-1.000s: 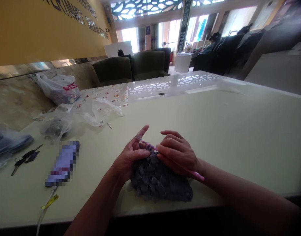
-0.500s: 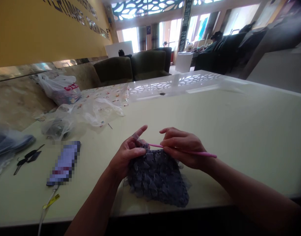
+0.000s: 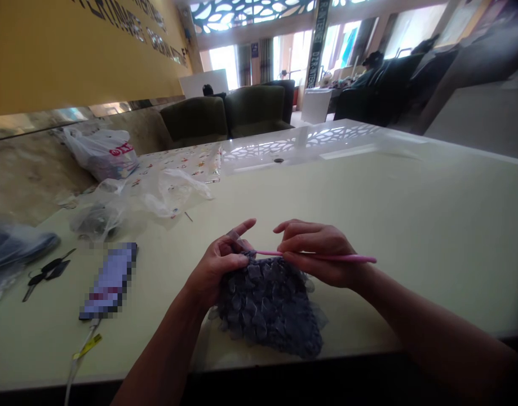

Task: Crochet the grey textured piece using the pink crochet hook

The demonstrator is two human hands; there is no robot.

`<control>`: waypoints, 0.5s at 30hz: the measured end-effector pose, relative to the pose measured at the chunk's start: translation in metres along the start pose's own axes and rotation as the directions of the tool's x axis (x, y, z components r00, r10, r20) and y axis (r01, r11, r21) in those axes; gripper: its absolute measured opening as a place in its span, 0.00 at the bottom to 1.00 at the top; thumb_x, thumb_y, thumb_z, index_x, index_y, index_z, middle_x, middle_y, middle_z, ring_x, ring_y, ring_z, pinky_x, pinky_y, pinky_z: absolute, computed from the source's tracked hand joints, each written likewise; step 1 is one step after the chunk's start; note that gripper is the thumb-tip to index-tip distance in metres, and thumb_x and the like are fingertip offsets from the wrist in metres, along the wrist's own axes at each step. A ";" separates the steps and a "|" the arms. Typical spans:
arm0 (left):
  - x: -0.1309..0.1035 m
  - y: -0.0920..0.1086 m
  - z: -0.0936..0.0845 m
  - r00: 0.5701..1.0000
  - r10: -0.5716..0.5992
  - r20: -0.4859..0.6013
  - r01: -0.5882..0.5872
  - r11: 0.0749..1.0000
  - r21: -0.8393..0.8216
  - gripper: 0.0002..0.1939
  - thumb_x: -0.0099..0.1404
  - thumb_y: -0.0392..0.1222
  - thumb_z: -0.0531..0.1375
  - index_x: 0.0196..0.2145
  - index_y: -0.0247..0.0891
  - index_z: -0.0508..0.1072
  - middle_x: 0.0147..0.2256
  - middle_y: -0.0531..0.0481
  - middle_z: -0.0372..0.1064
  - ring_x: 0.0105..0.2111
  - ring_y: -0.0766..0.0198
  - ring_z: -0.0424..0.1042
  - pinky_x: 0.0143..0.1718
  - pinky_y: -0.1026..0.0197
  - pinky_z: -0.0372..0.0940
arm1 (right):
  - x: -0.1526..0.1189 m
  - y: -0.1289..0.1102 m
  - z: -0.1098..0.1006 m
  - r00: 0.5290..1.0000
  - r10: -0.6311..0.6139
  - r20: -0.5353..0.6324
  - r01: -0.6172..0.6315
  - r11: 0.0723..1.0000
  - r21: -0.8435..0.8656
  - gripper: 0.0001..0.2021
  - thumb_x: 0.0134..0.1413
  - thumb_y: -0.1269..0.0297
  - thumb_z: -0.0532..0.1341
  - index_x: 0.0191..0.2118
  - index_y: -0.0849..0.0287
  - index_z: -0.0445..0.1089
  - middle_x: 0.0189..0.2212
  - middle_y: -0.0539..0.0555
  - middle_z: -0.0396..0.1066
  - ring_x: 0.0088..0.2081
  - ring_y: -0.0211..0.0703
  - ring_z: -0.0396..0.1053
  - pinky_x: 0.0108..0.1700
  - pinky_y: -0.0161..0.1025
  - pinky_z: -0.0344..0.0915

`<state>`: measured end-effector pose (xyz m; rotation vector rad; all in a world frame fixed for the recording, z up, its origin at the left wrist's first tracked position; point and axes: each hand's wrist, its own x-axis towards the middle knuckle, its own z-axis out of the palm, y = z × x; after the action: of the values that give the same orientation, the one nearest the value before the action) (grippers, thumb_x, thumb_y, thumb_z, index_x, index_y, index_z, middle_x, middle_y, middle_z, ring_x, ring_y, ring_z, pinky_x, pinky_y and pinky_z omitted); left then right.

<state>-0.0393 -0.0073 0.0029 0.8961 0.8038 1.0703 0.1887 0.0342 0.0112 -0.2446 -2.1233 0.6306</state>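
Grey piece (image 3: 269, 304): over the near side of the pale table (image 3: 411, 225), its ruffled face showing
Left hand (image 3: 216, 265): pinching the piece's upper-left corner, thumb on top, index finger stretched out (translucent ribbon (image 3: 237, 239) across it)
Right hand (image 3: 322, 245): grasping the pink hook (image 3: 355, 259), just above the piece's upper right
Hook tip (image 3: 259, 252): at the piece's top edge
Phone (image 3: 109, 279): left of the piece (pixelated over)
Keys (image 3: 39, 278): farther left of the piece
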 end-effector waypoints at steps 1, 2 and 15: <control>0.000 0.000 0.000 1.000 -0.003 0.004 0.003 1.000 -0.001 0.39 0.49 0.35 0.70 0.60 0.42 0.70 0.31 0.53 0.70 0.30 0.68 0.68 0.34 0.65 0.62 | 0.000 0.000 -0.001 1.000 0.002 0.010 -0.002 1.000 0.006 0.07 0.62 0.74 0.60 0.33 0.61 0.73 0.29 0.52 0.70 0.34 0.38 0.68 0.51 0.47 0.70; 0.000 0.000 0.001 1.000 -0.010 0.006 0.010 1.000 -0.003 0.39 0.49 0.35 0.70 0.60 0.42 0.70 0.31 0.53 0.70 0.30 0.67 0.68 0.34 0.65 0.62 | 0.000 0.000 -0.002 1.000 0.002 0.022 -0.002 1.000 0.010 0.07 0.62 0.74 0.59 0.34 0.61 0.73 0.29 0.52 0.69 0.34 0.38 0.68 0.52 0.47 0.69; -0.001 0.002 0.000 0.999 0.037 0.002 -0.037 0.996 0.080 0.32 0.52 0.37 0.72 0.56 0.42 0.75 0.33 0.53 0.72 0.32 0.69 0.70 0.36 0.66 0.63 | 0.002 0.004 -0.008 0.985 0.161 0.067 -0.169 0.974 0.152 0.07 0.63 0.69 0.61 0.33 0.61 0.74 0.31 0.54 0.73 0.37 0.41 0.73 0.47 0.42 0.71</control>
<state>-0.0407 -0.0081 0.0046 0.9823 0.8373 1.0756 0.1934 0.0411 0.0141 -0.3218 -2.1062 0.9078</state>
